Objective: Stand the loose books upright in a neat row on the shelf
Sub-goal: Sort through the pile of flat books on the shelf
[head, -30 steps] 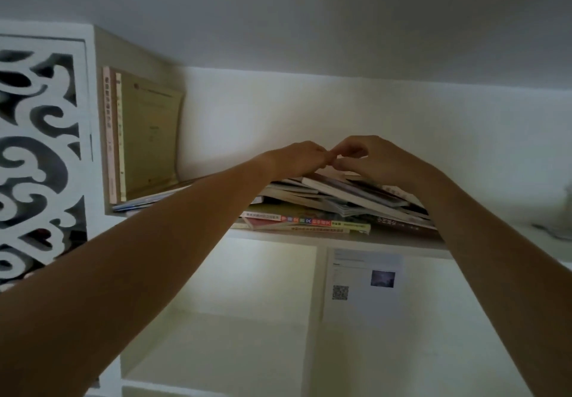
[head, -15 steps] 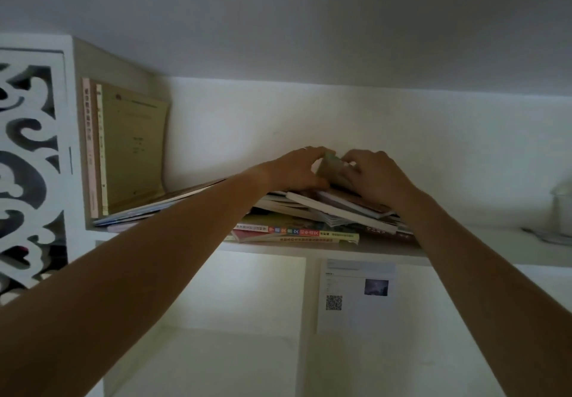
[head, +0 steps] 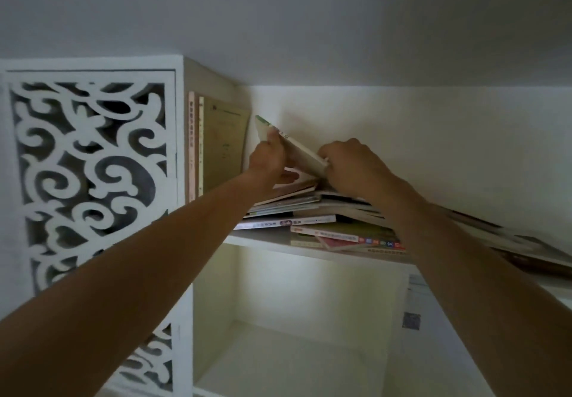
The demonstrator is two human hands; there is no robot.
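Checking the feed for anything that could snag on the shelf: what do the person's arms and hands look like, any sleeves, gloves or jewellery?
Both forearms are bare, no sleeves in view. The left hand and right hand wear no gloves; no watch or ring shows.

book: I am lifting a thin book point(head: 289, 149) off the pile point(head: 309, 208), tilting it toward 10 o'clock | hands: my left hand point(head: 268, 161) is now pinching its upper end, my right hand point(head: 353, 164) its lower end

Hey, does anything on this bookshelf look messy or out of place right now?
Yes. A pile of loose books lies flat and fanned out on the shelf, some overhanging its front edge, while only a few upright books stand at the left end.
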